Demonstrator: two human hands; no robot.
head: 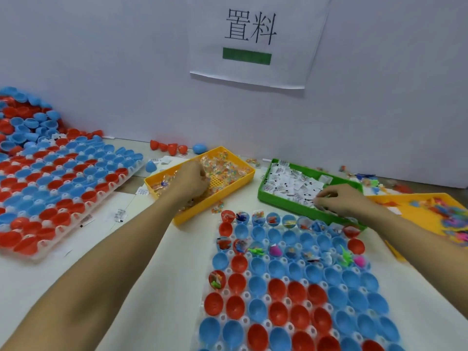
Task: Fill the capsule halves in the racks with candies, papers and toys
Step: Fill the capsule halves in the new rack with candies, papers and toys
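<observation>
A white rack in front of me holds red and blue capsule halves; its far rows contain candies, papers and small toys, the near rows are hollow. My left hand reaches into the yellow tray of wrapped candies, fingers curled into the pile. My right hand is over the green tray of folded white papers, fingertips pinching papers at its near side. A second yellow tray with colourful toys lies at the far right.
Another rack full of red and blue halves lies at the left, with a heap of loose halves behind it. Loose red halves, stray papers and candies are scattered near the white back wall, which bears a paper sign.
</observation>
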